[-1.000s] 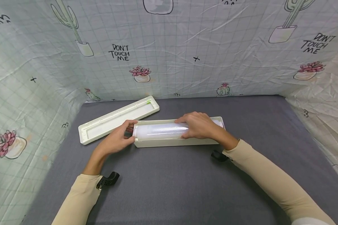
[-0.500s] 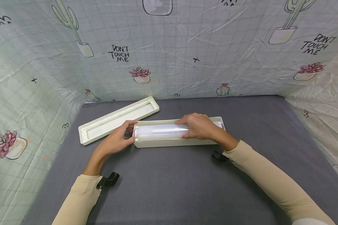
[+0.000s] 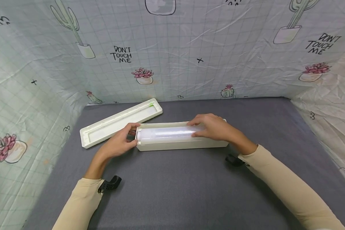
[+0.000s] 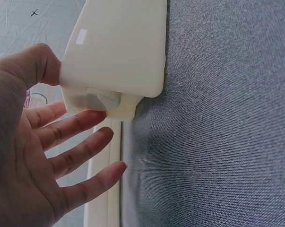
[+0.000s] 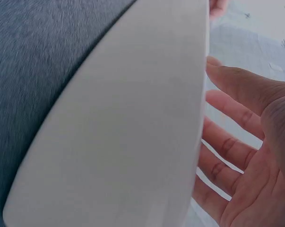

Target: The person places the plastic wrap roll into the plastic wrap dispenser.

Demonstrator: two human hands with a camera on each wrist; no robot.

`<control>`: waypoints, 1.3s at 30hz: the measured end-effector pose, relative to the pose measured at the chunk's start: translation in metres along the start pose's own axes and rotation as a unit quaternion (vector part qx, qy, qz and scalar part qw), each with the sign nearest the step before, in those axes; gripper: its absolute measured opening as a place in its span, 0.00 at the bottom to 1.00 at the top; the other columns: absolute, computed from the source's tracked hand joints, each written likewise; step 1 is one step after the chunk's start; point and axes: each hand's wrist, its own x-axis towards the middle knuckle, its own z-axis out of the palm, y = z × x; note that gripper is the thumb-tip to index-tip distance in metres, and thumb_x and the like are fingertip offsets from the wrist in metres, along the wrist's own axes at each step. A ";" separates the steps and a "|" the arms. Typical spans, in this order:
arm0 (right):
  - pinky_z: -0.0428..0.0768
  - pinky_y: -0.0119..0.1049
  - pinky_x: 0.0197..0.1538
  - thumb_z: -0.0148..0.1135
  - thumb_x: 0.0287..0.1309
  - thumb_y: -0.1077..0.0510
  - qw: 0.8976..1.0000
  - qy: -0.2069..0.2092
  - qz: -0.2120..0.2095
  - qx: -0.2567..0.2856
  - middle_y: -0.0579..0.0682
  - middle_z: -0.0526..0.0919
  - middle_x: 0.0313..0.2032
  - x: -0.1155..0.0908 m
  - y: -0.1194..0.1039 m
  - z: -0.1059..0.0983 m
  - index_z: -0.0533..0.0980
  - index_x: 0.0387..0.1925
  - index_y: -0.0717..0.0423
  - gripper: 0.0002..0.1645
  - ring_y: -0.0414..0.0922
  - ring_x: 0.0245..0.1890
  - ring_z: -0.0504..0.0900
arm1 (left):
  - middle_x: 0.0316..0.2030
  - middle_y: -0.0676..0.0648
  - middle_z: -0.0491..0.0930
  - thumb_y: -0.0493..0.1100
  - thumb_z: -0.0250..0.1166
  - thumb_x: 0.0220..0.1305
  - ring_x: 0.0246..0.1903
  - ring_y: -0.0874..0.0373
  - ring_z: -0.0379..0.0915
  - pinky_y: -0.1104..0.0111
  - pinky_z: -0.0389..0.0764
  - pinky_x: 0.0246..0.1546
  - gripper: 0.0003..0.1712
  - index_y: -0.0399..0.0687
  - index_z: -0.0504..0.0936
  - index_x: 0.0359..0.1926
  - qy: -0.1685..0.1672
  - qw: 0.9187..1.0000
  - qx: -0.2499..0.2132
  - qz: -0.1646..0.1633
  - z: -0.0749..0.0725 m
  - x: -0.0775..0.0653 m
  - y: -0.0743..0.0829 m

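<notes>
A long off-white plastic wrap dispenser box [image 3: 181, 146] lies uncovered on the table, a roll of plastic wrap [image 3: 161, 133] inside it. My left hand [image 3: 119, 142] holds the box's left end; in the left wrist view the bent thumb presses one edge and fingertips touch the end face [image 4: 97, 99], the other fingers loosely spread. Over the roll's right part, my right hand [image 3: 214, 127] spans the box opening, thumb on the near side and fingers on the far side. It covers the roll's right end. The right wrist view shows its thumb and relaxed fingers at the box's rim [image 5: 203, 94].
The matching off-white lid [image 3: 120, 123] lies inner side up behind the left hand, slanted, with a small green mark near its far end. Grey cloth [image 3: 172, 191] covers the table. A printed curtain [image 3: 172, 41] rises at the back and both sides.
My right hand has slid to the right along the roll, baring more of its length. The box, the roll's left end, the lid and my left hand have stayed in place.
</notes>
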 end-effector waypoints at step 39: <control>0.81 0.49 0.48 0.66 0.67 0.58 0.983 0.095 0.150 0.041 0.57 0.85 0.51 -0.075 0.050 -0.050 0.79 0.60 0.56 0.22 0.53 0.48 0.85 | 0.62 0.36 0.74 0.35 0.63 0.68 0.60 0.40 0.73 0.47 0.78 0.54 0.35 0.40 0.61 0.73 -0.004 1.000 -0.012 0.001 -0.003 0.001 0.002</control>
